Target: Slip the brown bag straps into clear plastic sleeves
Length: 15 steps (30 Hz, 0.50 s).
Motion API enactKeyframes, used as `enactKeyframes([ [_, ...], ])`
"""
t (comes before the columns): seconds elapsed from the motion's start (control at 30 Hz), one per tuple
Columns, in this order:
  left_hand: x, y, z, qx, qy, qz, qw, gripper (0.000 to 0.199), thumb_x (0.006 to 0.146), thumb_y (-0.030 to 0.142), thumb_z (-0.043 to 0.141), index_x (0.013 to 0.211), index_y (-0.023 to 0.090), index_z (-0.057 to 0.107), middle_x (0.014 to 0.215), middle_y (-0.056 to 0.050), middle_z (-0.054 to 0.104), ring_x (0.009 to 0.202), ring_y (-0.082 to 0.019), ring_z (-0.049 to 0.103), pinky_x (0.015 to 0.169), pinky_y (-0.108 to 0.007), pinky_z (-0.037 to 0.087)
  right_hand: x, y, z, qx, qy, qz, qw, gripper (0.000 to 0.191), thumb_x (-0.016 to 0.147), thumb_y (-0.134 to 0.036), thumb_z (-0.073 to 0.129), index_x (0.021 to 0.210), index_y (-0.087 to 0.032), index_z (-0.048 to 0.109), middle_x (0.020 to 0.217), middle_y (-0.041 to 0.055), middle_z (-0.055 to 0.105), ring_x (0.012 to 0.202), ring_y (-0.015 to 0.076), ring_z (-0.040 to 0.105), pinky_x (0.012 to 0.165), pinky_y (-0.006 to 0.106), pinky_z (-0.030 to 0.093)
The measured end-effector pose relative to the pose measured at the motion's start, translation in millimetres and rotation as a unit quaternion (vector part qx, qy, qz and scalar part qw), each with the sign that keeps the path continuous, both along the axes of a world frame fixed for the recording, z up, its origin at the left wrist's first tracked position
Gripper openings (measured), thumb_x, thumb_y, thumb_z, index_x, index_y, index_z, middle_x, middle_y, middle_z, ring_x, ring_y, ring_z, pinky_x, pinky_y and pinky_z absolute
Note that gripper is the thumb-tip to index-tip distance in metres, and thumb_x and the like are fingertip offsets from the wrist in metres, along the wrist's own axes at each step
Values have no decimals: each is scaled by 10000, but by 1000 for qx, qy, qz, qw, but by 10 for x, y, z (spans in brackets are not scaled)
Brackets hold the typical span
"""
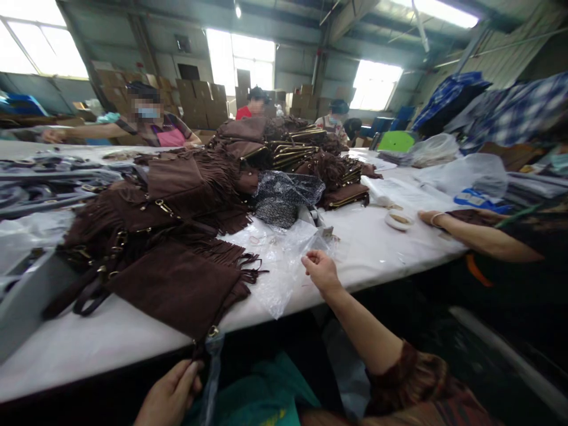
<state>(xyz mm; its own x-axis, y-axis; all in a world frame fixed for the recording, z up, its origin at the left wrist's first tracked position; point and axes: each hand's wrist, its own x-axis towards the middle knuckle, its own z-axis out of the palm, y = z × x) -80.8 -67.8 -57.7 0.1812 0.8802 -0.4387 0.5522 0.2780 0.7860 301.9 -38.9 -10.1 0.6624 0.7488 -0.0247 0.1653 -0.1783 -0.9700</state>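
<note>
At the table's near edge my left hand [173,387] is closed round a thin dark strap at the corner of a brown fringed bag [177,284]. The bag lies flat on the white tabletop. From a gold-coloured clasp [213,332] at that corner hangs a strap in clear plastic wrap [212,373], beside my left hand. My right hand [320,271] is raised over the table edge with its fingers curled in. Whatever it may pinch is too small to tell. Beneath and beside it lie crumpled clear plastic bags [279,272].
More brown fringed bags [186,183] are heaped behind, with gold zips showing. A black-and-white patterned pouch [277,212] sits among them. At the right lie a tape roll [399,221] and a co-worker's arm [479,234]. Plastic-wrapped straps [53,183] pile at left. Several people work across the table.
</note>
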Motion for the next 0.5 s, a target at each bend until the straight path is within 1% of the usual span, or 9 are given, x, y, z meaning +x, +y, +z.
enactKeyframes([
  [0.03,-15,6,-12,-2,2,-4,1000,490,700,680,510,691,195,582,568,3,545,471,-127,421,472,-237,334,22,2,-33,3,-64,-14,998,318,692,-350,639,933,-146,608,730,19,632,583,143,587,524,253,456],
  [0.1,-30,13,-29,-2,-3,-3,1000,501,706,688,491,715,195,579,576,4,543,476,-125,420,472,-237,334,53,-20,-93,-15,-164,-3,986,311,697,-312,630,960,-145,633,740,25,654,676,170,618,646,284,485],
  [0.17,-23,12,-36,-5,-12,1,1000,507,700,695,489,732,196,575,576,7,537,478,-125,416,470,-239,332,60,-61,-134,-69,-211,42,974,284,712,-279,609,955,-145,670,695,17,658,688,176,621,699,293,481],
  [0.23,-5,9,-36,-10,-20,3,1000,515,690,701,494,743,195,572,575,9,533,479,-125,414,469,-240,329,55,-94,-140,-121,-220,86,964,280,741,-267,578,956,-144,708,656,15,657,665,173,617,707,288,480],
  [0.3,9,9,-42,-15,-26,4,1000,532,681,713,495,754,192,576,572,13,526,473,-121,402,465,-240,319,54,-101,-101,-149,-231,120,954,321,768,-246,543,1010,-140,724,662,21,671,674,171,621,723,279,482],
  [0.37,13,14,-61,-17,-33,6,999,543,678,721,493,759,191,580,573,16,523,466,-117,391,459,-238,306,69,-73,-22,-160,-257,161,940,370,771,-202,515,1071,-132,719,700,36,693,718,176,634,762,279,485],
  [0.43,10,21,-84,-14,-37,8,999,541,680,722,494,749,192,577,575,16,524,465,-116,391,460,-238,303,94,-10,74,-153,-285,197,925,384,759,-163,502,1071,-125,723,780,63,719,806,188,648,824,290,484],
  [0.5,9,26,-98,-10,-39,10,999,540,679,723,496,744,193,577,577,16,526,470,-119,399,463,-239,307,114,81,150,-124,-298,211,922,370,743,-130,488,1016,-127,739,897,86,729,887,195,649,857,295,487],
])
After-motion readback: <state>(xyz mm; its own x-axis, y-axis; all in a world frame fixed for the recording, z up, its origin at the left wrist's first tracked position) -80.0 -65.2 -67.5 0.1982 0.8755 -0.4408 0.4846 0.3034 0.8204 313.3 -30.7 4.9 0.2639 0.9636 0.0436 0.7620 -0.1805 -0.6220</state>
